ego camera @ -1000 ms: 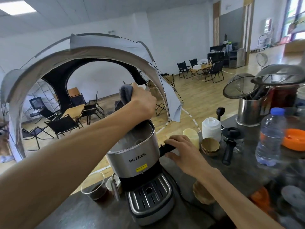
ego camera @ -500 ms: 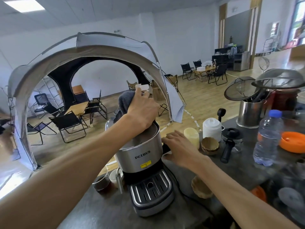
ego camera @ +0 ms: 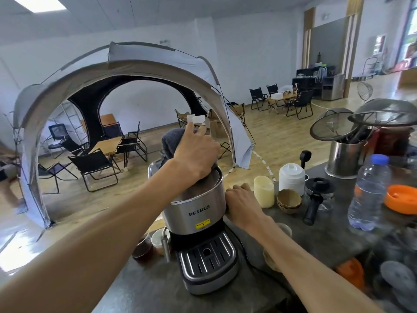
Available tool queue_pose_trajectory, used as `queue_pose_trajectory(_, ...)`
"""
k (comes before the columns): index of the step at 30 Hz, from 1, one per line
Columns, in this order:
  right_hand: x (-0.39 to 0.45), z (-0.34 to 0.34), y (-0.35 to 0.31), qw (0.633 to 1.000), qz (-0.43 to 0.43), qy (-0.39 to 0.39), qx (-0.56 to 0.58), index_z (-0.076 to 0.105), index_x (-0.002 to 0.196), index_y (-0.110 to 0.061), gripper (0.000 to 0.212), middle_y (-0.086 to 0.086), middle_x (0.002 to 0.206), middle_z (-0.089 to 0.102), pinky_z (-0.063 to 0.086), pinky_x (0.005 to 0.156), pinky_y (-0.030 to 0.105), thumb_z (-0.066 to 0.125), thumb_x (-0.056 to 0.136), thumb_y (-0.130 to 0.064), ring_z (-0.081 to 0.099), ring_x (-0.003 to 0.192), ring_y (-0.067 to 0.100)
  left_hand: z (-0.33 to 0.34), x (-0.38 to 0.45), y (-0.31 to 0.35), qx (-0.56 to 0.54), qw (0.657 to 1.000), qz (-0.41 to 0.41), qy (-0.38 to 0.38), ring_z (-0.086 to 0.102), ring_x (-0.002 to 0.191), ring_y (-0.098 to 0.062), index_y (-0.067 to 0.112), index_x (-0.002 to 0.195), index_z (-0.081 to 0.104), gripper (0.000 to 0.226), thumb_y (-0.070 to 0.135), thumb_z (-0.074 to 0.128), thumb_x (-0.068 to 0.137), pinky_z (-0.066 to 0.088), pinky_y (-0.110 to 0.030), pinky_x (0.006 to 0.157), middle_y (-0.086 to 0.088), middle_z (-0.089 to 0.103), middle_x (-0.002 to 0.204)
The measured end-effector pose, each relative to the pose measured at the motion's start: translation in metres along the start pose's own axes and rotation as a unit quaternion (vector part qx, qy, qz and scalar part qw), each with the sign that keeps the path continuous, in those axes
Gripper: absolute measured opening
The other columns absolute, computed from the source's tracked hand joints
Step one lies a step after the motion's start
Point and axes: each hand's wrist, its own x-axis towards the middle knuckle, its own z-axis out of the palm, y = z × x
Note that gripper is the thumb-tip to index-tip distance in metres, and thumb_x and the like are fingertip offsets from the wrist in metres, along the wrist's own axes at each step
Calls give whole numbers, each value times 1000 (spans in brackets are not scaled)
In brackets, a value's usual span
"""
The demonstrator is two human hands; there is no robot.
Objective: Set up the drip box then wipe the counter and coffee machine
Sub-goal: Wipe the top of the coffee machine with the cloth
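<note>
Coffee machine: steel body, stands on the dark worktop near its far edge, drip grille facing you.

Head view, item by item.
- Left hand: curled round a grey cloth, pressing it onto the machine's top at the back rim. Cloth bunched, partly hanging behind the body.
- Right hand: laid against the machine's right flank, fingers bent round the side, bracing it. Whether it grips a handle there cannot be told; the hand covers that spot.
- Drip grille: seated at the base, so the drip box looks done and the wiping stage is in hand.
- Small cups: just beside the machine's left foot, one holding dark liquid.
- Water bottle, cream candle, brown bowls: to the right, near your bracing arm.

Handling note: keep your right hand firm so the body does not slide toward the edge. Flatten the cloth for fuller contact, work from top down the sides, and mind the cups at the left when you come round.
</note>
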Motion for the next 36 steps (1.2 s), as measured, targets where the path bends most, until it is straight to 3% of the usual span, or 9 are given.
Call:
queue_pose_trajectory(4, 1, 0, 0, 1000, -7, 0, 2, 41, 77, -25, 19, 7, 91, 69, 33, 85, 38, 56, 85, -17, 57, 95, 30, 9, -20, -9, -68, 997, 3, 31, 50, 105, -22, 27, 97, 65, 20, 40, 54, 88, 31, -44, 93, 2, 68, 99)
queue_pose_trajectory(12, 1, -4, -4, 1000, 5, -8, -24, 60, 83, -17, 7, 9, 92, 71, 33, 82, 38, 54, 82, -14, 59, 96, 33, 23, -80, -35, -237, 969, -44, 56, 49, 96, -19, 34, 102, 68, 25, 41, 51, 85, 37, -42, 88, 10, 69, 96)
queue_pose_trajectory(15, 1, -4, -5, 1000, 4, 5, -14, 48, 71, -20, 15, 11, 91, 71, 33, 82, 38, 54, 83, -13, 59, 94, 34, 24, -100, -46, -268, 960, -62, 45, 47, 91, -18, 36, 99, 68, 24, 42, 52, 83, 38, -43, 89, 10, 66, 89)
queue_pose_trajectory(18, -3, 4, -11, 999, -4, 31, -5, 26, 59, -23, 39, 9, 79, 70, 26, 74, 36, 57, 83, -16, 60, 84, 33, 34, -116, -66, -257, 961, -98, 27, 47, 90, -18, 36, 93, 66, 16, 41, 54, 84, 38, -41, 88, 10, 64, 86)
queue_pose_trajectory(22, -9, 8, -16, 998, -9, 47, -47, 41, 55, -27, 39, -1, 52, 58, 34, 61, 34, 78, 57, -15, 57, 55, 26, 56, -113, -83, -238, 956, -168, 16, 57, 91, -24, 33, 86, 63, 21, 44, 46, 84, 42, -44, 85, 8, 67, 88)
queue_pose_trajectory(26, -7, 11, -11, 999, -10, 25, -27, 48, 65, -27, 22, 0, 66, 64, 35, 71, 38, 67, 70, -19, 59, 71, 27, 76, -80, -89, -217, 952, -215, -10, 59, 98, -27, 30, 89, 65, 17, 33, 51, 79, 37, -44, 82, 4, 68, 95)
queue_pose_trajectory(30, -8, 11, -12, 998, -15, 54, -11, 36, 60, -27, 22, 0, 64, 64, 31, 70, 36, 57, 68, -28, 57, 70, 26, 95, -59, -94, -250, 932, -259, -21, 55, 105, -31, 28, 94, 65, 16, 29, 53, 84, 37, -49, 89, -6, 66, 107)
queue_pose_trajectory(33, -6, 12, -13, 998, -1, 64, 3, 22, 53, -26, 42, 4, 61, 65, 28, 69, 35, 61, 68, -25, 58, 68, 30, 90, -58, -86, -220, 942, -253, -26, 52, 110, -33, 22, 101, 65, 20, 30, 55, 87, 37, -50, 93, -9, 66, 109)
queue_pose_trajectory(36, -6, 14, -16, 997, 3, 81, -5, 13, 54, -29, 57, 5, 59, 64, 30, 68, 37, 68, 68, -19, 59, 67, 31, 78, -78, -81, -237, 942, -238, -4, 54, 103, -29, 27, 93, 64, 16, 36, 53, 87, 38, -48, 89, -1, 67, 100)
